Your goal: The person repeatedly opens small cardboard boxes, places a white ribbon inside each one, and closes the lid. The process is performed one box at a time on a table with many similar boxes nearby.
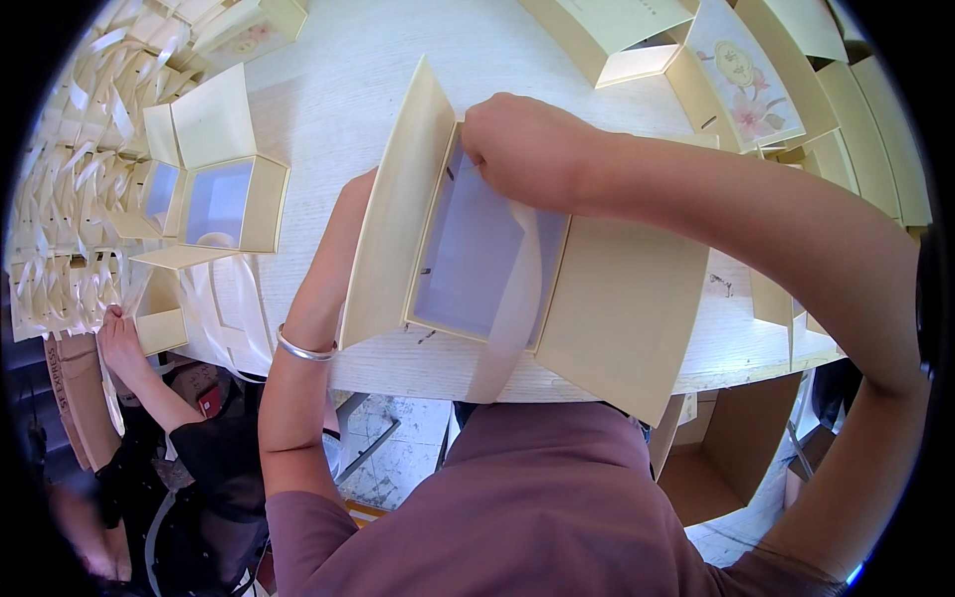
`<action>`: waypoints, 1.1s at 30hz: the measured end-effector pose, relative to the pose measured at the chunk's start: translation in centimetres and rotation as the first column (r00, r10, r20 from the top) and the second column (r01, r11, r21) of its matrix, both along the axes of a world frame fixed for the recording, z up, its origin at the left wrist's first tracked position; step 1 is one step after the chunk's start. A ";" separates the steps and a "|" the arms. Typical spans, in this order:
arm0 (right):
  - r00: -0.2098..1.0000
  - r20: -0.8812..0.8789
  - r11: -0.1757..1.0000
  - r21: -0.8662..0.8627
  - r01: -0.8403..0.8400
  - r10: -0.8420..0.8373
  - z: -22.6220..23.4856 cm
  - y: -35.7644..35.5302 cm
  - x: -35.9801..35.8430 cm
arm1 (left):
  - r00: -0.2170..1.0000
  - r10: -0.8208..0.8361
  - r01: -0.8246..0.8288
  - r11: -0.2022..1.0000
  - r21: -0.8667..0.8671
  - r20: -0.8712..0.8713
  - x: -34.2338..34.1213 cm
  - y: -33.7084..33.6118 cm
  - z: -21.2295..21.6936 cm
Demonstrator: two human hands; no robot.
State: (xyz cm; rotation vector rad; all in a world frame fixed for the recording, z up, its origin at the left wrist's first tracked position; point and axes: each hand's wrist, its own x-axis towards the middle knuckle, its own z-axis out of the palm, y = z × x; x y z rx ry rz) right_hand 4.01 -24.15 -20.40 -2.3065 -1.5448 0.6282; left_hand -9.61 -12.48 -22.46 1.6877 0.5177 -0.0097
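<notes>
A cream gift box stands in front of me on the table, its two flaps folded out to the sides and its inside pale lilac. My right hand is closed, knuckles up, over the far end of the box, at the inner left wall. A pale satin ribbon runs out from under this hand, across the box and over its near edge. What the fingers grip is hidden. My left hand reaches behind the raised left flap, which hides its fingers. Small dark slots show in the box's left wall.
The white table carries another open box at left and flower-printed boxes at far right. Many ribboned boxes are stacked at far left. A co-worker's hand touches a box there. A brown carton sits below the table edge.
</notes>
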 end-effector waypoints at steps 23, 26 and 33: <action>0.237 -0.913 0.889 -0.218 0.402 -0.331 2.1 -3.5 -3.1 | 0.908 0.411 -0.339 0.832 -0.439 0.077 1.6 3.5 -3.7; 0.110 -0.992 0.870 0.107 0.481 0.060 5.3 -7.6 -1.8 | 0.869 0.480 -0.311 0.720 -0.620 0.121 1.2 5.3 -4.3; 0.501 -0.697 0.479 0.717 0.507 0.512 10.3 -16.4 0.5 | 0.815 0.568 -0.488 0.778 -0.396 0.112 0.3 4.6 -2.4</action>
